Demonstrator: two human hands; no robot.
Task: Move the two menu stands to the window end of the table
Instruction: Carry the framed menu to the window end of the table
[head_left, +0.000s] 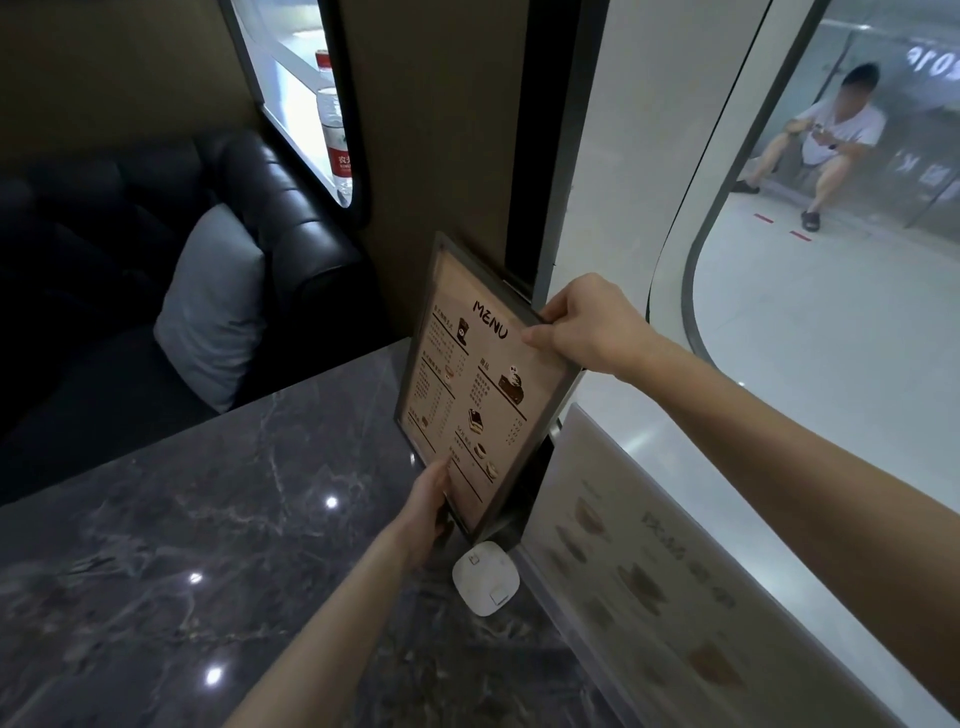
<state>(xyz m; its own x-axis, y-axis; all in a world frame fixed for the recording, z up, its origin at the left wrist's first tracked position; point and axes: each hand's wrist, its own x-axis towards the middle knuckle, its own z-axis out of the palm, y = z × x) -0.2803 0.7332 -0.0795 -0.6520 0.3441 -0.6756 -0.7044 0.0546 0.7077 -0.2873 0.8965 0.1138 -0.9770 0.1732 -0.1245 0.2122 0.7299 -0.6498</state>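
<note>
While the left hand (428, 501) is pinching the lower edge of the menu stand (480, 384) and the right hand (582, 325) is gripping its top corner, the stand is hanging tilted at the table's (208, 519) window end; it looks rigid, light and slick-faced (edge holds seem safest). A second stand (649, 561) is standing just beside it.

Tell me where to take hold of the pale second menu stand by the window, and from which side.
Grip the second menu stand by its bare top edge, coming from above. It is a thin upright sheet against the window, so only that edge looks free. The table-side face is a likely second grip, clear of the white puck.
</note>
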